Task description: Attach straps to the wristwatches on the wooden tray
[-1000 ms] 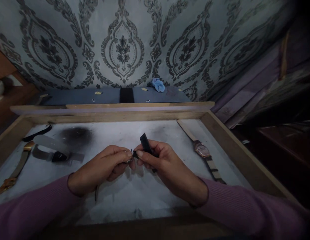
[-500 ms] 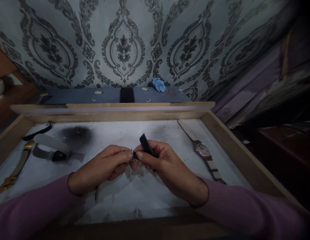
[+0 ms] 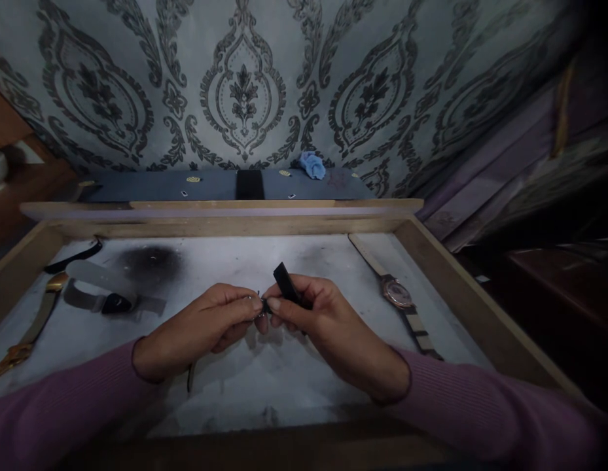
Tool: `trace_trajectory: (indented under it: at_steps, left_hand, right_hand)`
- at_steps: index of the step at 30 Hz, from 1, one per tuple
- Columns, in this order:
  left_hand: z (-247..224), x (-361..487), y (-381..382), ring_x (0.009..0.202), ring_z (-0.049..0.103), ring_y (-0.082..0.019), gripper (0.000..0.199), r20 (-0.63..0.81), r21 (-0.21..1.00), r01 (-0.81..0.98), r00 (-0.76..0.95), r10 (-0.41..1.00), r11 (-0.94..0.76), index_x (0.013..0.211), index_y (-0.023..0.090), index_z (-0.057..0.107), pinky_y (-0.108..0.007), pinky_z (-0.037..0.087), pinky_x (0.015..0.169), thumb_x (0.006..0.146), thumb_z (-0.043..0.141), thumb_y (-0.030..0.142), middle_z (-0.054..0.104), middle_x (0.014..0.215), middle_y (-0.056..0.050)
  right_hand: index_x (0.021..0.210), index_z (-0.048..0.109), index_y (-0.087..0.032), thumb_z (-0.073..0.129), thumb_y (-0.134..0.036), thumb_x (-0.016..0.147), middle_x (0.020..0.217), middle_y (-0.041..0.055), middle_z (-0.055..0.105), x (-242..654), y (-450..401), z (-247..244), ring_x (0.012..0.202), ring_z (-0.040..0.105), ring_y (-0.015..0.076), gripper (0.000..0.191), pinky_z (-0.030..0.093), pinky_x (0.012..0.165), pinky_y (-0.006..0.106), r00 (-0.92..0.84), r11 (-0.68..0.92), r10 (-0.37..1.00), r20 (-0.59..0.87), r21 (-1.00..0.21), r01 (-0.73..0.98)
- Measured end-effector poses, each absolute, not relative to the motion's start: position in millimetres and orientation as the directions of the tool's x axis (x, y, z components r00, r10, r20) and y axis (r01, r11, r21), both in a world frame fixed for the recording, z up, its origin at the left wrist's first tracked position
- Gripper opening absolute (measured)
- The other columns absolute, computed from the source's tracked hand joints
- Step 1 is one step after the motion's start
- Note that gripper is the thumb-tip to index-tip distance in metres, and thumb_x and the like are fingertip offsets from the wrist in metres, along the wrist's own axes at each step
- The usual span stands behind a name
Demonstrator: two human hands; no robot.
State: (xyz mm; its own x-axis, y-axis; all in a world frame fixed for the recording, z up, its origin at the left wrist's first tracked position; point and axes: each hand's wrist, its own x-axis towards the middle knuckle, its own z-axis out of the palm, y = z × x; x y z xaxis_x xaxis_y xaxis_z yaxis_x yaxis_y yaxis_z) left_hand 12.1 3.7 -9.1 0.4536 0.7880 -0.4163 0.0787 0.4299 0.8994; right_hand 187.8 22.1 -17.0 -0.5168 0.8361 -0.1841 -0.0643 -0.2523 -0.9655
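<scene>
Black strap (image 3: 285, 281) — over tray (image 3: 225, 226) with watch (image 3: 398, 293)

Raised rims (image 3: 465, 301) box in the white tray floor (image 3: 225, 258) left, right and far. Beyond the hands (image 3: 196, 330), bare floor reaches the far rim; leftward, a grey strap loop (image 3: 100, 278) blocks the way; rightward, a flat-lying watch (image 3: 398, 294) narrows it.

Holds a shiny piece (image 3: 259, 315) in the left hand (image 3: 200, 326), a black strap (image 3: 285, 282) in the right hand (image 3: 328, 318), with a watch (image 3: 398, 292) right of both.
</scene>
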Motion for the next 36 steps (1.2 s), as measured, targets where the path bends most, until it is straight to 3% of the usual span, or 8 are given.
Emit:
trace_trajectory:
  at_steps: [21,36]
  left_hand:
    - [-17.8,10.7,-0.4,0.042,0.017,-0.007,0.033,-0.341,0.934,0.069,0.455,0.823,0.35,0.073,0.016,0.058,-0.02,0.015,0.039,0.093,0.045,0.04,0.026,0.046,0.01]
    - [-23.4,8.1,1.3,0.043,0.016,-0.008,0.031,-0.306,0.93,-0.022,0.511,0.803,0.368,0.079,0.017,0.058,-0.019,0.017,0.04,0.095,0.045,0.04,0.026,0.05,0.01]
  right_hand:
    - [0.08,0.067,-0.015,0.06,-0.023,0.082,0.068,0.0013,0.062,191.4,21.7,-18.9,0.066,0.056,0.0132,0.011,0.044,0.064,0.028,-0.516,-0.09,0.854,-0.072,-0.996,-0.01]
    - [0.079,0.064,-0.014,0.064,-0.021,0.081,0.066,-0.0013,0.059,192.2,21.7,-19.8,0.065,0.056,0.0109,0.007,0.045,0.064,0.026,-0.504,-0.151,0.859,-0.09,-0.985,-0.082]
